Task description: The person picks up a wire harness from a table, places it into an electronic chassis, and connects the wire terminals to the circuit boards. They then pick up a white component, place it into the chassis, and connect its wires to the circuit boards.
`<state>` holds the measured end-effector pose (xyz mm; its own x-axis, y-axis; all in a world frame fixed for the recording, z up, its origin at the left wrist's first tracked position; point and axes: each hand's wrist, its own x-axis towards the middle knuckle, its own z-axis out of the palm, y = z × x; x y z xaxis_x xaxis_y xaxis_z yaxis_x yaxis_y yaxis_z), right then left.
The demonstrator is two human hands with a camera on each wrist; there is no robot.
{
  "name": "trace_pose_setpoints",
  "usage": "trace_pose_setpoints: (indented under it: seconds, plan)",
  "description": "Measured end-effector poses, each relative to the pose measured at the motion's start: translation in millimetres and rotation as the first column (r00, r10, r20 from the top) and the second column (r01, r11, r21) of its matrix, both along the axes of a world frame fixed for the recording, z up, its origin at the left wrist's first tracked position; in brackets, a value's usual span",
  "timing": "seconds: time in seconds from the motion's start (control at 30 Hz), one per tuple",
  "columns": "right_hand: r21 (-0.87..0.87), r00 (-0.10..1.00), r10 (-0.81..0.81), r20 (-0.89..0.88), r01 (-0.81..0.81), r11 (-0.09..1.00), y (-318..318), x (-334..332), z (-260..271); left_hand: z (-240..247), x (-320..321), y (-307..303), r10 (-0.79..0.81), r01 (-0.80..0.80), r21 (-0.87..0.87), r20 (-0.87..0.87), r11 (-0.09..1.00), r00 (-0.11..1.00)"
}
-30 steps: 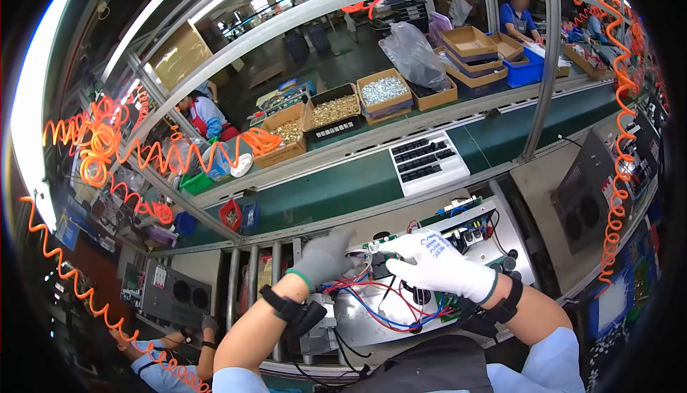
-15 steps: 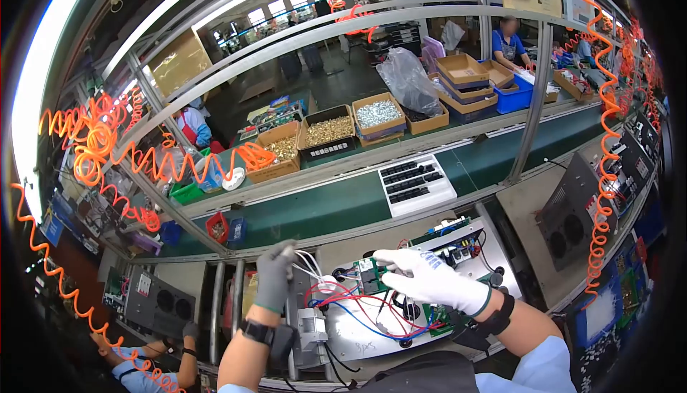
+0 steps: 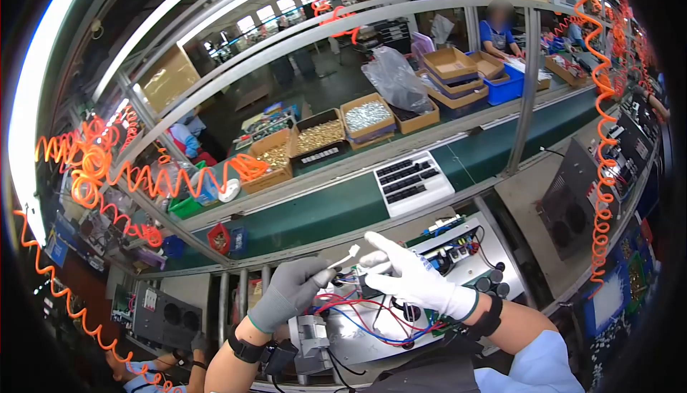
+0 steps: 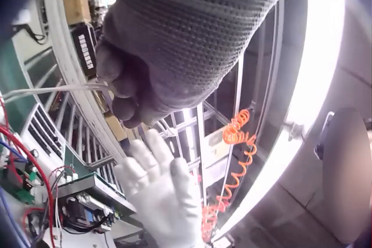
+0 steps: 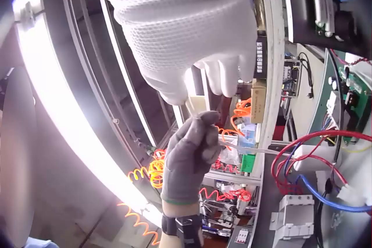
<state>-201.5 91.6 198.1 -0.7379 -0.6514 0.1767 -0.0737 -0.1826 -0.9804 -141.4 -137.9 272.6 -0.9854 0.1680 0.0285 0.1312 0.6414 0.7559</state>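
White connector (image 3: 353, 251) on a short white lead, raised above an open metal chassis (image 3: 354, 346) and directed toward the right hand. The gloved left hand (image 3: 290, 289), in grey, is closed in a pinch, thumb and curled fingers gripping the lead behind the connector. The white-gloved right hand (image 3: 415, 275) is partly open, its fingers spread and extended just beside the connector; whether a fingertip touches it cannot be told. In the right wrist view, pale wires run from the left hand toward a white block (image 5: 312, 159) near looped red wires (image 5: 337, 134) and a blue wire (image 5: 325, 201). A grey metal block (image 3: 311, 336) sits at the chassis's left end, below the left hand. Beyond the chassis, a white tray (image 3: 442, 187) with rows of black parts rests on a green conveyor (image 3: 308, 214). Farther back, open boxes of small metal parts stand in a row, a carton (image 3: 372, 135) of silvery pieces among them. Orange coiled hoses (image 3: 600, 89) hang at both sides.
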Motion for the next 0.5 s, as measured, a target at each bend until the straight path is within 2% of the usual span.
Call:
trace_pose_setpoints:
  seconds: [0.03, 0.1, 0.13, 0.17, 0.23, 0.27, 0.33, 0.37, 0.4, 0.43, 0.47, 0.5]
  plan:
    - [-0.095, 0.997, -0.045, -0.060, 0.040, 0.995, -1.3, -1.7, 0.9, -3.0, -2.2, 3.9, -0.010, 0.010, 0.007, 0.009, 1.000, 1.000]
    - [-0.067, 0.997, -0.081, 0.004, 0.081, 0.995, 8.0, 2.4, 20.5, -6.9, -4.1, 9.2, -0.169, 0.110, -0.292, -0.186, 0.950, 0.968]
    - [0.030, 0.974, -0.166, -0.153, 0.173, 0.985, 9.9, 1.4, 21.5, -4.6, -6.0, 12.7, -0.225, 0.135, -0.364, -0.218, 0.922, 0.949]
    - [0.027, 0.974, -0.174, -0.146, 0.180, 0.983, 10.7, 1.8, 18.9, -2.1, -7.8, 18.6, -0.234, 0.144, -0.367, -0.211, 0.919, 0.949]
    - [0.049, 0.966, -0.219, -0.134, 0.227, 0.973, 11.5, 2.0, 12.9, -2.2, -10.2, 36.2, -0.197, 0.072, -0.346, -0.341, 0.935, 0.919]
    - [0.046, 0.966, -0.235, -0.109, 0.241, 0.969, 12.4, 3.7, 13.4, -7.8, -10.4, 46.3, -0.201, 0.077, -0.348, -0.334, 0.934, 0.921]
    - [0.050, 0.968, -0.239, -0.071, 0.242, 0.969, 11.7, 3.3, 13.7, -19.8, -10.3, 62.7, 0.042, -0.041, 0.011, -0.314, 0.999, 0.948]
    - [0.053, 0.970, -0.241, -0.041, 0.243, 0.969, 12.5, 1.6, 14.1, -20.2, -12.9, 62.9, 0.035, -0.035, 0.005, -0.307, 0.999, 0.951]
    - [0.089, 0.947, -0.270, -0.174, 0.288, 0.953, 15.4, -1.9, 16.8, -19.2, -17.2, 62.2, -0.002, -0.031, -0.108, -0.297, 0.994, 0.955]
    - [0.086, 0.947, -0.275, -0.165, 0.291, 0.953, 19.7, -12.0, 18.6, -18.2, -22.5, 60.8, -0.038, -0.026, -0.218, -0.285, 0.976, 0.958]
    - [0.224, 0.865, -0.260, -0.430, 0.381, 0.897, 26.1, -25.7, 19.4, -19.3, -31.4, 57.4, -0.041, -0.022, -0.223, -0.277, 0.975, 0.960]
    - [0.324, 0.730, -0.179, -0.659, 0.490, 0.809, 32.0, -38.1, 17.6, -23.7, -43.7, 51.4, -0.077, -0.030, -0.380, -0.264, 0.924, 0.961]
